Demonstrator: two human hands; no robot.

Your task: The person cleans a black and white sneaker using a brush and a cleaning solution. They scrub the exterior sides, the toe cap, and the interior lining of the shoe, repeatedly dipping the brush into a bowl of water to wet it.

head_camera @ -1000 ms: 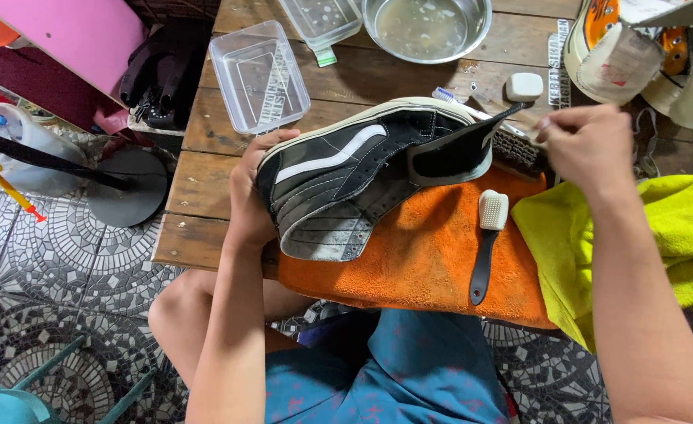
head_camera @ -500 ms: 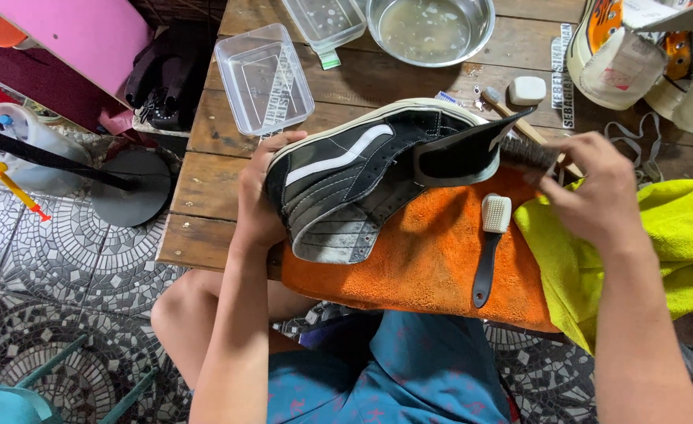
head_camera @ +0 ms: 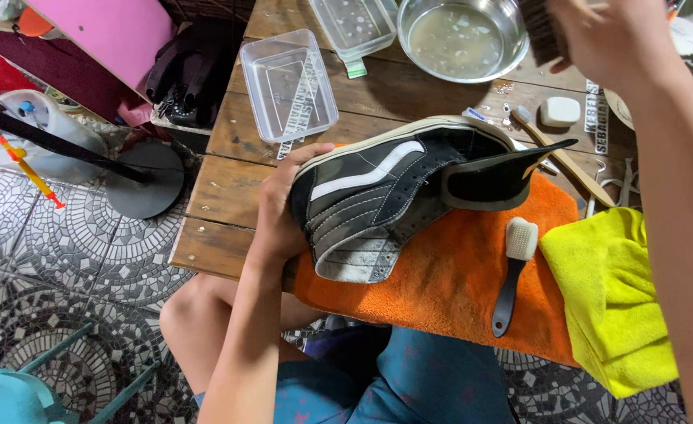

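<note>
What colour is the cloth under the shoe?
Orange: the cloth under the shoe is plain orange, clearest in the head view.

L hand (head_camera: pixel 280 216) grips heel end of black high-top shoe (head_camera: pixel 397 192), which lies on its side w/ tongue flopped out to the right, resting on orange towel (head_camera: pixel 441 283). R hand (head_camera: pixel 606 35) is up above metal bowl (head_camera: pixel 460 35), holding dark-bristle brush (head_camera: pixel 541 30). Below R forearm: yellow cloth (head_camera: pixel 610 298); just left of that, small white-head brush (head_camera: pixel 515 271) on the towel. Clear plastic tray (head_camera: pixel 287 82) sits above L hand.
</note>
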